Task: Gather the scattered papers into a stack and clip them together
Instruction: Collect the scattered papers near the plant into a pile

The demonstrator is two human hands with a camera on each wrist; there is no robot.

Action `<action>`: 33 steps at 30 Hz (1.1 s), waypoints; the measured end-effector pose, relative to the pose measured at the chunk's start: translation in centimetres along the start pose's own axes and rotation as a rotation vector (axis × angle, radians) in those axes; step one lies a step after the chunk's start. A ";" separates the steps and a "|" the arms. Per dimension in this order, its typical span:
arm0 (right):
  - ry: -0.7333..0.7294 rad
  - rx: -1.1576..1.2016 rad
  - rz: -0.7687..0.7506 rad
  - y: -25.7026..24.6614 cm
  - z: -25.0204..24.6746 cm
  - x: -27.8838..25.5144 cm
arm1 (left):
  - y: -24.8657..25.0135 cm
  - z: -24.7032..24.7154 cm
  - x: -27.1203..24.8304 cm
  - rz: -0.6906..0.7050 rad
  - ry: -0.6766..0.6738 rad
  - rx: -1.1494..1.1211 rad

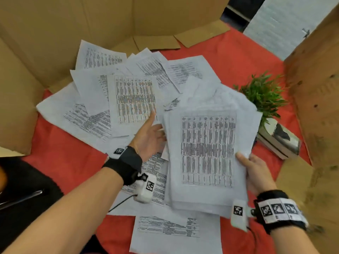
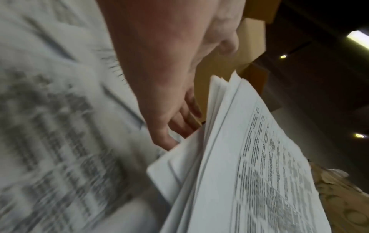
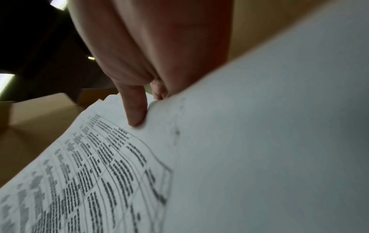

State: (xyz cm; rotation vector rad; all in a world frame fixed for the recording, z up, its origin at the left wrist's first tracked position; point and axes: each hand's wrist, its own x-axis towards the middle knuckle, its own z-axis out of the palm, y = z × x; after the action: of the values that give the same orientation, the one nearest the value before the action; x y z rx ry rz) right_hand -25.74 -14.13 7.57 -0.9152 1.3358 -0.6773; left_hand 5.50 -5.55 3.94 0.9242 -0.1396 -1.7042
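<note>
A stack of printed papers (image 1: 207,153) is lifted off the table at centre right. My right hand (image 1: 256,171) pinches its right edge, thumb (image 3: 137,110) on the top sheet (image 3: 259,141) and fingers hidden beneath. My left hand (image 1: 150,136) is at the stack's left edge with straight fingers (image 2: 179,116) reaching under the sheets (image 2: 249,173). Several loose printed sheets (image 1: 134,98) lie overlapping on the red cloth (image 1: 73,162) to the left and behind. One more sheet (image 1: 174,230) lies near me. No clip is in view.
Tall cardboard walls (image 1: 55,33) close off the left and back, and another cardboard panel (image 1: 315,88) stands at the right. A small green plant (image 1: 264,96) and stacked books (image 1: 278,142) sit right of the stack. Cardboard flaps (image 1: 183,37) lie at the back.
</note>
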 end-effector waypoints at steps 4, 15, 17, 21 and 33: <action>0.062 0.158 0.169 5.2 -0.5 -0.4 | -4.6 -0.3 0.6 -0.104 0.147 0.313; 0.593 -0.056 0.273 10.7 -4.8 -1.2 | -7.8 0.5 2.1 -0.086 0.311 0.911; 0.628 -0.154 0.283 11.1 -6.0 -1.7 | -7.6 -0.3 2.3 -0.032 0.408 0.885; 0.655 -0.199 0.326 11.6 -7.4 -2.2 | -6.7 -1.1 2.2 0.022 0.579 1.026; 0.448 -0.119 0.192 9.5 -3.7 0.1 | -9.0 4.0 2.7 -0.081 0.188 1.328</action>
State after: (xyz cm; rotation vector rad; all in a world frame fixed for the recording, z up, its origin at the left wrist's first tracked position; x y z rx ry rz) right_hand -30.21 -10.00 -0.63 -0.7397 1.8531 -0.6817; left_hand -4.12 -6.09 0.51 2.0356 -1.2109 -1.4635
